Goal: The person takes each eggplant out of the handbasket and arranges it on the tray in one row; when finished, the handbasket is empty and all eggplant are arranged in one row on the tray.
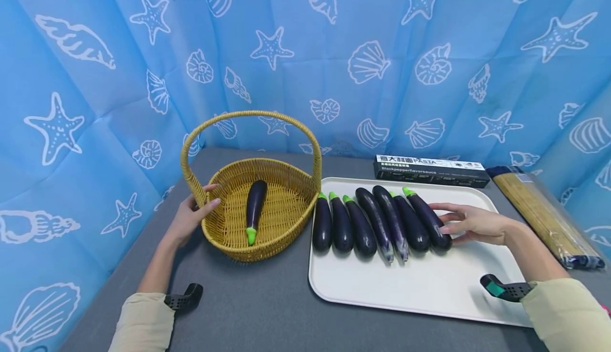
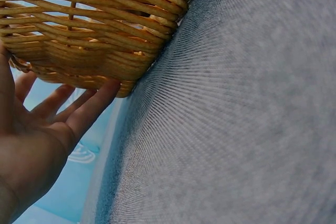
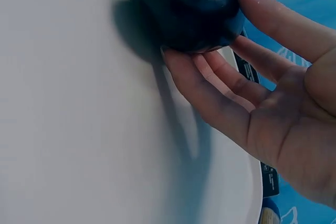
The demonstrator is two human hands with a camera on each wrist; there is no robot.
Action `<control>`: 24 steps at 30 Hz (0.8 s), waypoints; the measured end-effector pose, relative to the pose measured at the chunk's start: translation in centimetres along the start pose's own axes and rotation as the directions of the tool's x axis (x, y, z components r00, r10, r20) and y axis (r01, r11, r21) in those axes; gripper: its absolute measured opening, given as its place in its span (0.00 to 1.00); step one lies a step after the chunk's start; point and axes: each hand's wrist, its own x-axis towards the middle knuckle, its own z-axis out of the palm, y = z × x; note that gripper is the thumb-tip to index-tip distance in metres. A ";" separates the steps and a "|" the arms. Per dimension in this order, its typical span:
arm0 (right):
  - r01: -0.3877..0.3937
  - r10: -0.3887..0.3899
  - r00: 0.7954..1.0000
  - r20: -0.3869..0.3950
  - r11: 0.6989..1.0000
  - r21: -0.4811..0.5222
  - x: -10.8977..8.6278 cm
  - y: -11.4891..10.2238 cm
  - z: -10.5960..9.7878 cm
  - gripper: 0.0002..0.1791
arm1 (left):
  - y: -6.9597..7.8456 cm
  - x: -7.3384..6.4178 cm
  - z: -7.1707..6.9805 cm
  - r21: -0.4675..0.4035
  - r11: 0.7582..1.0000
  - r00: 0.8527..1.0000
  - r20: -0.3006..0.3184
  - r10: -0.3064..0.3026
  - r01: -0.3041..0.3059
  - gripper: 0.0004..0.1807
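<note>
A wicker basket (image 1: 281,243) with a tall arched handle stands at the left, one eggplant (image 1: 256,206) lying inside. My left hand (image 1: 188,219) holds the basket's left side, its thumb over the rim; in the left wrist view, the fingers (image 2: 86,111) touch the outer weave. Several dark eggplants lie side by side on a white tray (image 1: 382,283). Around the rightmost eggplant (image 1: 426,217), my right hand (image 1: 479,223) has its thumb and fingers. The right wrist view shows that eggplant's rounded end (image 3: 194,14) between the thumb and fingers.
Behind the tray lies a black-and-white pasta box (image 1: 429,172). A clear packet of long tan strands (image 1: 544,214) lies to the tray's right. A blue curtain (image 1: 296,76) printed with shells hangs behind the grey table (image 1: 248,304).
</note>
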 end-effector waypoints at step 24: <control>-0.100 0.094 0.993 -0.066 0.990 -0.103 0.5 -1.0 1.1 0.42 | -0.2 0.1 0.0 0.007 1.000 1.000 -0.006 -0.003 0.003 0.35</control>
